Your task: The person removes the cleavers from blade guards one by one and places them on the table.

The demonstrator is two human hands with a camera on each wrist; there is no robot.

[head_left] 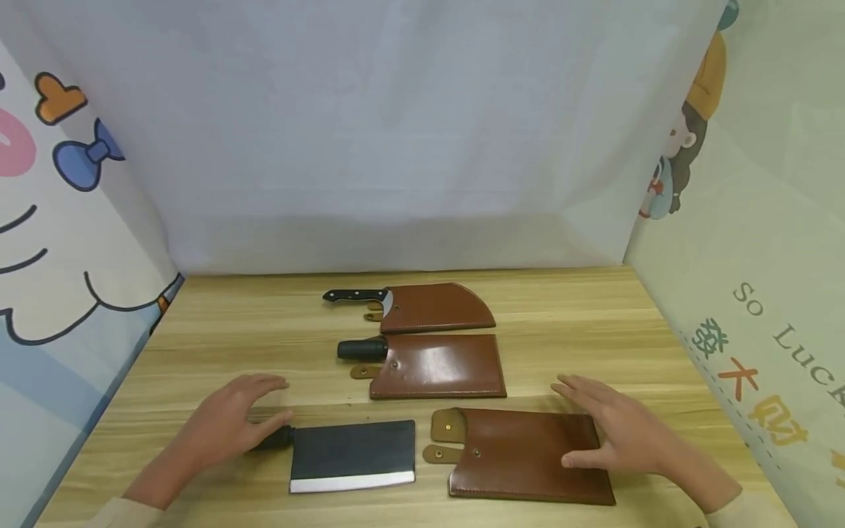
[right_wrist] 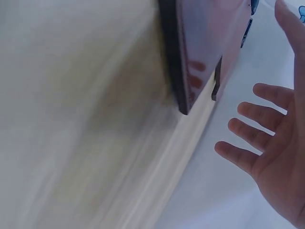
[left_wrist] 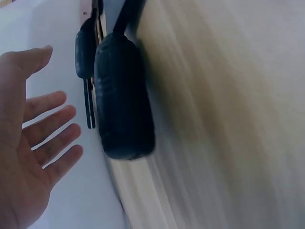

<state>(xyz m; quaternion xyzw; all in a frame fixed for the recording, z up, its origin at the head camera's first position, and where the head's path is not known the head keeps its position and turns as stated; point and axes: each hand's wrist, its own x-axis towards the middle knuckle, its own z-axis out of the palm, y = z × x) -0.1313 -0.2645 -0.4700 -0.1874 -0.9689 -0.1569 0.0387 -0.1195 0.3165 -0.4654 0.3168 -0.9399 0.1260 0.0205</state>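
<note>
Cleaver (head_left: 353,453) with a dark rectangular blade lies flat on the wood-grain table (head_left: 251,323), its pale edge toward the person and its black handle (left_wrist: 124,95) pointing left. From my remote seat, I see the left hand (head_left: 231,414) poised at that handle, thumb and fingers apart; in the left wrist view, a gap separates them from the grip. To the right of the blade, near it but apart, lies a brown leather sheath (head_left: 531,455), its two tan snap tabs turned toward the cleaver. The right hand (head_left: 614,425) hovers at the sheath's far right end, fingers spread and thumb held away; I cannot tell from the head camera whether the thumb touches the leather, though the right wrist view gives me fingers well separated and gripping nothing. Behind, two sheathed knives lie parallel, handles left: in the middle row, a rectangular brown sheath (head_left: 439,364) with a thick black handle (head_left: 361,349) protruding; beyond it, a curved-tip brown sheath (head_left: 436,306) holding a knife with a riveted black handle (head_left: 353,295). A white backdrop (head_left: 396,132) hangs behind the table, flanked by a cartoon-printed panel (head_left: 39,220) on the left and one lettered "So Lucky" (head_left: 759,220) on the right.
</note>
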